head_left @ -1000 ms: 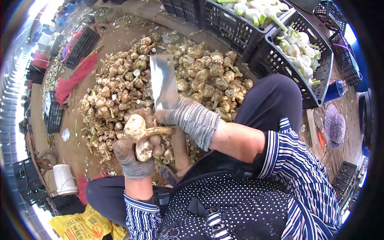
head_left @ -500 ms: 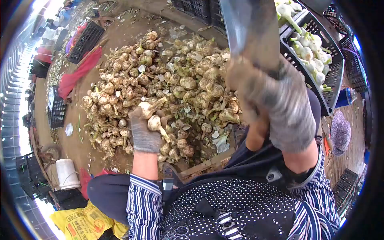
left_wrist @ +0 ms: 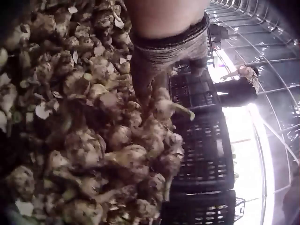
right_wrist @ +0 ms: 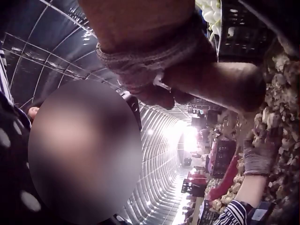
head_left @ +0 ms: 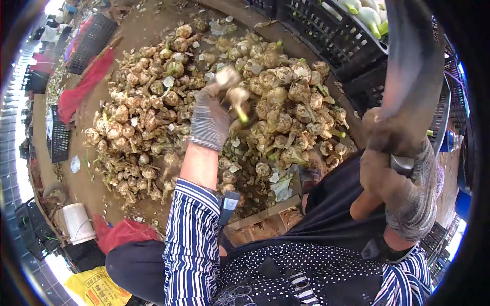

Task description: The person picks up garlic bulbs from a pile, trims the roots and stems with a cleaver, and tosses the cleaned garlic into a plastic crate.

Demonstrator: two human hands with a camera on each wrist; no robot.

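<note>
On top of the bulb pile, toward its far side, the gloved left hand has its fingers curled round dirty bulbs, one with a green stalk stub pointing down. Right hand, well right of the pile and raised, clenches the handle of a broad cleaver, blade up and blurred. To do this well, I'd judge: lift only one bulb clear of the pile, turn the stalk away from the left hand's fingers, keep the blade high until the bulb is steady. Hard to tell: how many bulbs are held, since the left wrist view shows the fingertips buried among bulbs; the cleaver edge is motion-smeared; the right wrist view shows mostly wrist and glove cuff. Black crates of trimmed white bulbs beyond the pile are cut off by the frame.
</note>
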